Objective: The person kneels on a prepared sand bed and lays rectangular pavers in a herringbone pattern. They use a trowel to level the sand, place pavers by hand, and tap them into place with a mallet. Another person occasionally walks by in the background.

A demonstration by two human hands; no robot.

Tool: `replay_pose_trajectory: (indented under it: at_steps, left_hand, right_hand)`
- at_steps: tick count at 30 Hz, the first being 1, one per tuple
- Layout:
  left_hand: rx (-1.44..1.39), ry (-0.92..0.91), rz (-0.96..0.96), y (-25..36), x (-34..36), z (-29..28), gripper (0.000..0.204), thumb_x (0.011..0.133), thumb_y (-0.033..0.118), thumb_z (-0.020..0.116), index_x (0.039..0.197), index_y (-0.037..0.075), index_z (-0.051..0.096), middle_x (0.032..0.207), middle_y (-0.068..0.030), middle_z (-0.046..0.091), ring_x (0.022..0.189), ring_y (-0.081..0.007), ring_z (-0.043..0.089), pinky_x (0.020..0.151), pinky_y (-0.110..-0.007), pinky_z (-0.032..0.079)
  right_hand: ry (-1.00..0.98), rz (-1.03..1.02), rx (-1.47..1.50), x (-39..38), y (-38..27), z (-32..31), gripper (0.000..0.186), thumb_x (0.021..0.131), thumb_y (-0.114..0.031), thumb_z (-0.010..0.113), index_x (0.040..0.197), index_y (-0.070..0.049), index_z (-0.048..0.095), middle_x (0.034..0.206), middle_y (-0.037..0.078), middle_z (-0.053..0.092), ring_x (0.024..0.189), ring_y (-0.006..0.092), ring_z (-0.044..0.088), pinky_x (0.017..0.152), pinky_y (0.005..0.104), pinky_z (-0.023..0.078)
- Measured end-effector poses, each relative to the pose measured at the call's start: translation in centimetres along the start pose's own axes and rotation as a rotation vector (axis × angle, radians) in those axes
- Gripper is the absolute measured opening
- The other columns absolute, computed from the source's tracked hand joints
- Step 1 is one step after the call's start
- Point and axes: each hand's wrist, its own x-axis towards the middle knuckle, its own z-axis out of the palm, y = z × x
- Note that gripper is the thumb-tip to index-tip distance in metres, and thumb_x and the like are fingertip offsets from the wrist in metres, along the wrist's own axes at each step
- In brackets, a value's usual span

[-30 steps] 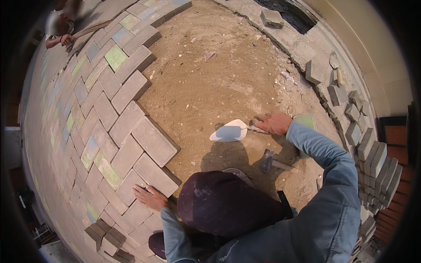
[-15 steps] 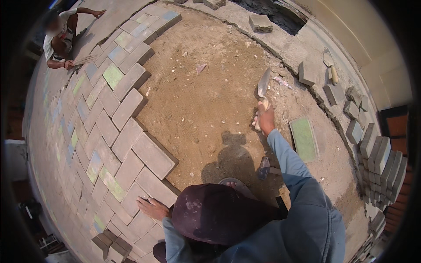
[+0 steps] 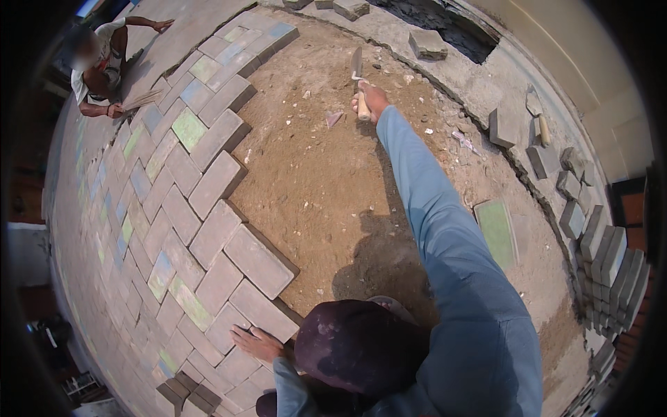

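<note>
My right hand (image 3: 376, 100) is closed round the wooden handle of a trowel (image 3: 357, 67). Its metal blade points away from me, over the far part of the sandy bed (image 3: 306, 187). My right arm is stretched far forward. My left hand (image 3: 258, 344) lies flat with its fingers apart on the laid paving bricks (image 3: 222, 281), close to their stepped edge. Those bricks form a zigzag pattern, some with faded green or blue paint. A small pinkish scrap (image 3: 334, 119) rests on the sand, left of my right hand.
A green-topped paver (image 3: 497, 233) lies at the right. Beyond a cracked concrete edge are stacked pavers (image 3: 603, 257), loose blocks (image 3: 503, 128) and a second trowel (image 3: 543, 130). Far right, a hole (image 3: 451, 31) opens in the concrete. Another person (image 3: 104, 66) squats far left, holding a stick brush (image 3: 142, 101).
My right hand has carried the trowel forward and to the left over the sand, with the arm straightening. My left hand stays on the bricks; the whole view has shifted slightly.
</note>
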Motion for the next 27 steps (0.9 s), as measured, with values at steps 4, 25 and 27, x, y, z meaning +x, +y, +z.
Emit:
replay_pose_trajectory:
  at_steps: [4, 25, 27]
  left_hand:
    - [-0.009, 0.005, 0.031, 0.0, 0.0, 0.4, 0.061, 0.108, 0.041, 0.035, 0.160, 0.011, 0.031, 0.164, -0.0193, 0.030, 0.149, -0.0392, 0.030, 0.121, -0.051, 0.023]
    - [-0.031, 0.134, 0.073, -1.9, 0.3, 2.6, 0.068, 0.106, 0.057, 0.034, 0.158, 0.013, 0.038, 0.159, -0.0206, 0.040, 0.143, -0.0410, 0.039, 0.116, -0.054, 0.031]
    - [-0.079, 0.136, 0.124, -2.1, 0.3, 3.2, 0.067, 0.106, 0.056, 0.034, 0.157, 0.013, 0.038, 0.158, -0.0207, 0.040, 0.143, -0.0410, 0.040, 0.116, -0.054, 0.031]
  right_hand:
    - [0.244, 0.019, 0.094, -0.6, -0.3, -6.2, 0.038, 0.105, -0.037, 0.053, 0.120, -0.002, 0.051, 0.092, 0.011, 0.058, 0.062, 0.0181, 0.056, 0.047, 0.0345, 0.051]
    - [0.142, -0.036, -0.030, -19.0, 2.5, -14.2, 0.031, 0.098, -0.030, 0.068, 0.108, -0.008, 0.049, 0.078, 0.003, 0.054, 0.055, 0.0126, 0.053, 0.044, 0.0323, 0.047]
    - [0.226, -0.025, -0.005, -16.2, 1.9, -16.2, 0.030, 0.097, -0.029, 0.068, 0.108, -0.007, 0.051, 0.077, 0.003, 0.054, 0.054, 0.0130, 0.053, 0.044, 0.0323, 0.047]
